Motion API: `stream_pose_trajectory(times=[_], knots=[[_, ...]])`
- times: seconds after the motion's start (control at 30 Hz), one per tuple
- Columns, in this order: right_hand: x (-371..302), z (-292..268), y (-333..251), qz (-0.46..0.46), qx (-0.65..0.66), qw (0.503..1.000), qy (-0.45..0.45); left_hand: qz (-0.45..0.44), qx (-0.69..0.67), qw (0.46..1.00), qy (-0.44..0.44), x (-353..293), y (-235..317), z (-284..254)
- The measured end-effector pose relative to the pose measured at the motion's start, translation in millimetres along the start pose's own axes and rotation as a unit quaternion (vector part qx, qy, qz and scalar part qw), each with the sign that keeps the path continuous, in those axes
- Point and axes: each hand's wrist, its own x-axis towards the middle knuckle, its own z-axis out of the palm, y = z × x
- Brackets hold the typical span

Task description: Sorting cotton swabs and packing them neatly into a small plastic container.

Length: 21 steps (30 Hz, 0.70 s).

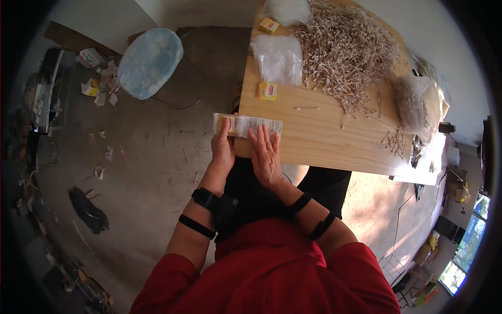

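A flat clear packet of cotton swabs lies across the near left corner of the wooden table, its left end sticking out past the edge. My left hand grips that end, thumb on top and the other fingers hidden underneath. Over the printed right part of the packet, my right hand rests with its fingers stretched out flat, holding nothing. One loose cotton swab lies on the wood beyond my right hand. A small yellow box stands just past the packet.
A large heap of cotton swabs covers the far table, beside clear plastic bags and another yellow box. Filled plastic bags stand at the right edge. A blue round stool and a black bag are on the littered floor.
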Motion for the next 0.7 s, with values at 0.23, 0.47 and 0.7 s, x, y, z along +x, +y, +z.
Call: stream_pose_trajectory(times=[0.23, 0.47, 0.7], knots=[[3, 13, -1, -0.053, -0.033, 0.997, -0.033, 0.012, 0.04, 0.999, 0.025, -5, 0, 9], [12, 20, -13, -0.028, -0.019, 0.999, 0.001, 0.014, 0.036, 0.999, 0.028, -1, -4, 3], [17, 27, -15, 0.04, 0.068, 0.995, 0.063, 0.028, 0.063, 0.996, 0.06, -4, -4, 11]])
